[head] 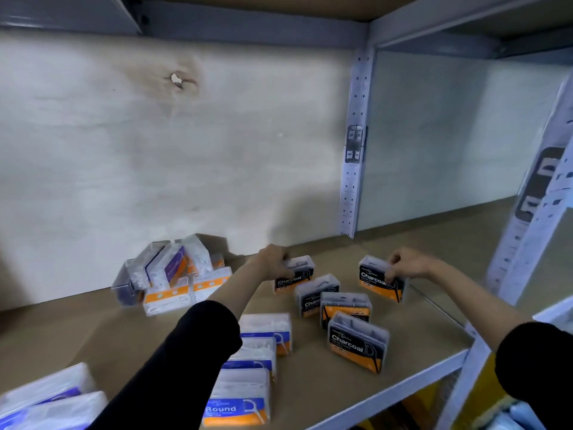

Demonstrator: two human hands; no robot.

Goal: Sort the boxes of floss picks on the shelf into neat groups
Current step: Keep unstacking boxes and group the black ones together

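Note:
Several black-and-orange "Charcoal" floss pick boxes stand on the brown shelf point(310, 389) right of centre. My left hand point(274, 261) grips the top of the rear-left Charcoal box point(294, 279). My right hand point(409, 263) grips the top edge of the rear-right Charcoal box point(379, 282), which is tilted. Between and in front of them stand three more Charcoal boxes point(356, 341). White-and-blue "Round" boxes point(238, 401) form a column under my left forearm. A jumbled heap of white, purple and orange boxes point(173, 274) lies against the back wall at left.
More white-and-blue packs point(49, 398) lie at the bottom-left corner. A grey perforated metal upright point(353, 144) stands behind the Charcoal boxes, and another post point(527, 225) at the right front. The shelf's front edge runs diagonally at lower right.

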